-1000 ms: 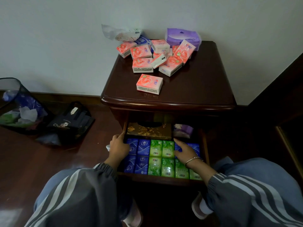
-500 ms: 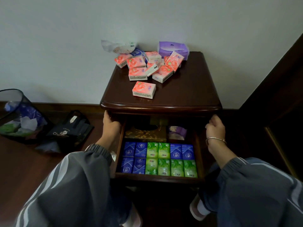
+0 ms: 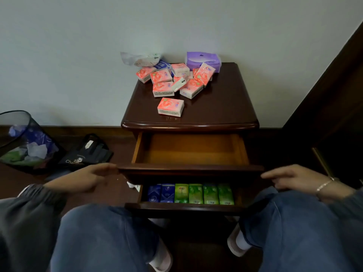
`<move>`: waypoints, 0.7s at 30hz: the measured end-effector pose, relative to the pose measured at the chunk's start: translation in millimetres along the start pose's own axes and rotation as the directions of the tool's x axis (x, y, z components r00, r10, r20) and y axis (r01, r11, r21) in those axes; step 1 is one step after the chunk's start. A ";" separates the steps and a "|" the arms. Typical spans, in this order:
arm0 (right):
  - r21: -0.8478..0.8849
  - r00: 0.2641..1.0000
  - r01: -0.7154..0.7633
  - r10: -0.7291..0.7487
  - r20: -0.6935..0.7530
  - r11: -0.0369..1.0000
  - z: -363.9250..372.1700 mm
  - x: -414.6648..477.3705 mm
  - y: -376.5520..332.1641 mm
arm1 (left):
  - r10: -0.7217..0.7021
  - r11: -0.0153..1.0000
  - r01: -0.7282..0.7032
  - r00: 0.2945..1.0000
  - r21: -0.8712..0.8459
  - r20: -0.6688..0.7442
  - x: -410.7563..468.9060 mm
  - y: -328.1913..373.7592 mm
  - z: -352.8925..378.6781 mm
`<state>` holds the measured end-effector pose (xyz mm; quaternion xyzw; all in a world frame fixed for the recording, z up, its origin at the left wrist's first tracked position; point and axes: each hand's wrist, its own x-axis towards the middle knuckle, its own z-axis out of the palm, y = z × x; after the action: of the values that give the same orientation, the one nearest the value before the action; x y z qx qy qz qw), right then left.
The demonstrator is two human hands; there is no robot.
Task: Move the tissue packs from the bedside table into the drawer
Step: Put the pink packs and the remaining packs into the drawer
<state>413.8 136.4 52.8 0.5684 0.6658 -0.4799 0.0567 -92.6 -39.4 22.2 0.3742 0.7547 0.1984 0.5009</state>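
Observation:
Several pink tissue packs (image 3: 172, 81) lie heaped at the back of the dark wooden bedside table (image 3: 225, 107); one pink pack (image 3: 170, 107) lies alone nearer the front. The upper drawer (image 3: 190, 150) stands pulled out, and its orange wooden bottom is bare. Below it, the lower drawer (image 3: 184, 208) shows a row of blue packs (image 3: 161, 193) and green packs (image 3: 204, 194); its back part is hidden. My left hand (image 3: 86, 179) reaches the left end of the upper drawer's front with straight fingers. My right hand (image 3: 290, 177), with a bracelet, is at the right end, fingers straight.
A purple tissue pack (image 3: 202, 59) and a crumpled white plastic bag (image 3: 139, 58) sit at the table's back by the wall. A mesh waste bin (image 3: 21, 142) and a black bag (image 3: 86, 154) stand on the floor to the left. Dark wooden furniture (image 3: 334, 95) rises at the right.
My hands left the lower drawer and rose to the table's sides. The upper drawer has since slid out toward me and covers the back of the lower one.

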 end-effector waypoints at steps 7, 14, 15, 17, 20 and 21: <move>-0.416 0.815 0.305 -0.461 -0.351 0.857 82.4 -32.4 -29.3 | 0.551 0.816 -0.402 0.758 0.416 -0.348 -36.4 37.2 93.7; -0.593 0.880 0.169 -0.391 -0.269 0.788 120.9 -9.8 -35.8 | 0.568 0.749 -0.275 0.736 0.603 -0.369 -28.6 47.4 166.7; -0.568 0.869 0.197 -0.411 -0.277 0.799 117.0 -11.2 -35.2 | 0.563 0.771 -0.295 0.732 0.565 -0.385 -31.9 49.4 164.2; -0.497 0.865 0.260 -0.429 -0.261 0.828 107.7 -18.2 -35.6 | 0.471 0.835 -0.246 0.782 0.493 -0.408 -39.8 54.7 157.2; -0.431 0.913 0.283 -0.378 -0.151 0.857 98.7 -30.9 -34.6 | 0.312 0.863 -0.097 0.874 0.496 -0.372 -49.3 53.5 149.5; -0.413 0.920 0.292 -0.372 -0.125 0.862 97.0 -32.5 -32.5 | 0.292 0.873 -0.085 0.880 0.481 -0.374 -51.0 51.1 147.9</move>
<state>353.1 48.8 40.0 0.4675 0.8377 -0.2819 0.0166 71.0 -56.8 25.6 0.4997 0.8309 0.1459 0.1964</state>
